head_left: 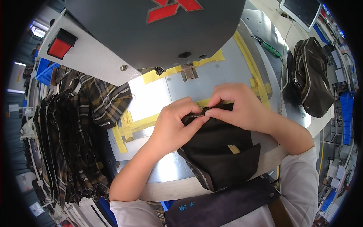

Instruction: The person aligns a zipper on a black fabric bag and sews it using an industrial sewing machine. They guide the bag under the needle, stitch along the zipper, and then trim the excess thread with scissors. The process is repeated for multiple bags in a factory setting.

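Observation:
A dark zippered fabric pouch (223,137) lies at the near edge of the machine bed, close to my body. My left hand (173,123) pinches its far edge between thumb and fingers, right by the zipper (198,115). From the other side my right hand (240,106) is closed on the same edge, its thumb nearly touching the left thumb. A small yellow tape piece (234,149) sticks to the pouch's dark surface. More zipper teeth run along its lower left side. My fingers hide part of the pinched edge.
The dark grey sewing machine head (159,34) overhangs the metal bed (223,77), which carries yellow tape strips. Plaid fabric pieces (75,140) hang in a stack at left. A second dark pouch (312,77), a green-handled tool (270,48) and a cord lie at right.

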The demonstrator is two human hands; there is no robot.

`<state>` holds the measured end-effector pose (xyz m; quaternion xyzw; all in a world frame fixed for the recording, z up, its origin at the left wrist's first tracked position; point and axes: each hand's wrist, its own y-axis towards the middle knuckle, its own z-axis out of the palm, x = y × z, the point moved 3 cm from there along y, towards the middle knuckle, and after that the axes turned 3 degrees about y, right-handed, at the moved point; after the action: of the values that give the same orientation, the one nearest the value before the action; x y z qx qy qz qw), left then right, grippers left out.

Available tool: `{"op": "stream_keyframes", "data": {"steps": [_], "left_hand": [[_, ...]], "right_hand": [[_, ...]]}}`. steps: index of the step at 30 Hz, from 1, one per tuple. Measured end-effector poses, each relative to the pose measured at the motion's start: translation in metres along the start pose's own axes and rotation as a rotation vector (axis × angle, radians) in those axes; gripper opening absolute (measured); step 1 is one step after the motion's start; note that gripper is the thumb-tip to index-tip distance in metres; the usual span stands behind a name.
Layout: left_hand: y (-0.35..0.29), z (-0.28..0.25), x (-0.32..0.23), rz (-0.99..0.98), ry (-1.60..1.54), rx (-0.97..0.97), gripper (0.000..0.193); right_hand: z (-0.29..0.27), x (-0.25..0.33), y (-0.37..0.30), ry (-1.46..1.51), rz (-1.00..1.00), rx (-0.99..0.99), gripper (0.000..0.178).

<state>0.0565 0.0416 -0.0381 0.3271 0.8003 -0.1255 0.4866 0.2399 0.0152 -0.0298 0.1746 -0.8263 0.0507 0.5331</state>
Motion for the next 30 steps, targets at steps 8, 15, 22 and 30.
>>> {"op": "stream_keyframes", "data": {"steps": [8, 15, 22, 30], "left_hand": [[0.000, 0.001, 0.002, -0.052, -0.074, 0.009, 0.014], [0.001, 0.001, 0.001, 0.030, 0.008, 0.005, 0.017], [0.005, -0.003, 0.005, -0.015, -0.038, 0.082, 0.017], [0.002, 0.000, 0.007, -0.040, -0.093, 0.001, 0.014]], "right_hand": [[0.001, -0.003, -0.001, 0.043, -0.016, -0.053, 0.013], [-0.001, 0.000, 0.000, 0.009, 0.019, -0.067, 0.014], [-0.001, 0.003, 0.001, -0.026, 0.027, -0.031, 0.016], [-0.001, -0.009, 0.004, 0.109, 0.044, -0.035, 0.016]]}}
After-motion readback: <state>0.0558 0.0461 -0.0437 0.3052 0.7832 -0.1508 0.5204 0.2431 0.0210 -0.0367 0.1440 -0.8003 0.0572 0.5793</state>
